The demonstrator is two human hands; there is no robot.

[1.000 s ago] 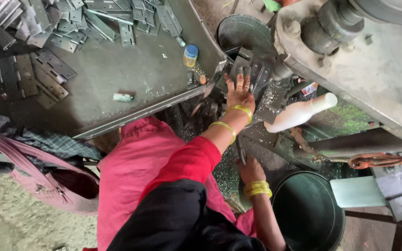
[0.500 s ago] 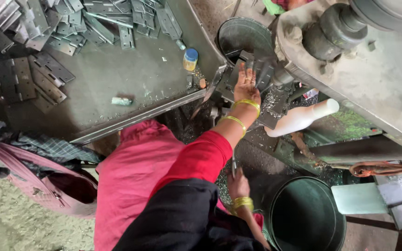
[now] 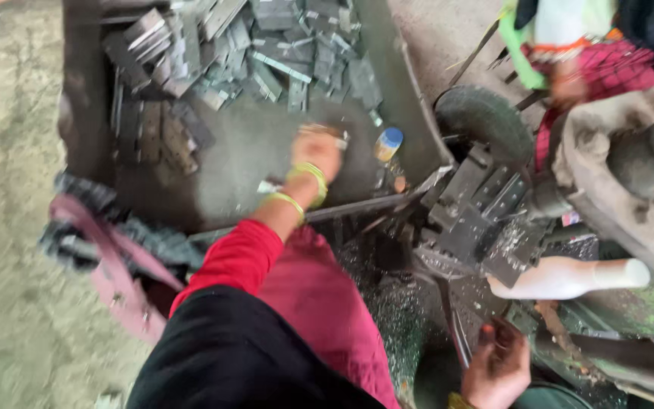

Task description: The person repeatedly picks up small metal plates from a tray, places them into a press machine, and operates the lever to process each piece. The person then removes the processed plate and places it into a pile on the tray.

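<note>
My left hand (image 3: 316, 151), with yellow bangles and a red sleeve, is stretched out over the dark metal tray (image 3: 251, 170). It is blurred, and a small grey piece shows at its fingertips; I cannot tell whether it is held. A pile of flat grey metal pieces (image 3: 266, 45) lies at the tray's far end. My right hand (image 3: 497, 363) is low at the bottom right, fingers curled by a thin metal rod (image 3: 452, 326) under the press machine (image 3: 478, 212).
A small bottle with a blue cap (image 3: 389, 142) stands at the tray's right edge. A white handle (image 3: 562, 276) sticks out of the machine. Another person (image 3: 569, 53) is at the top right beside a dark round tub (image 3: 486, 121). Metal shavings (image 3: 395, 310) cover the floor.
My left hand has left the machine's die and swung left over the tray. The view has swung left and blurred. My right hand stays low by the rod.
</note>
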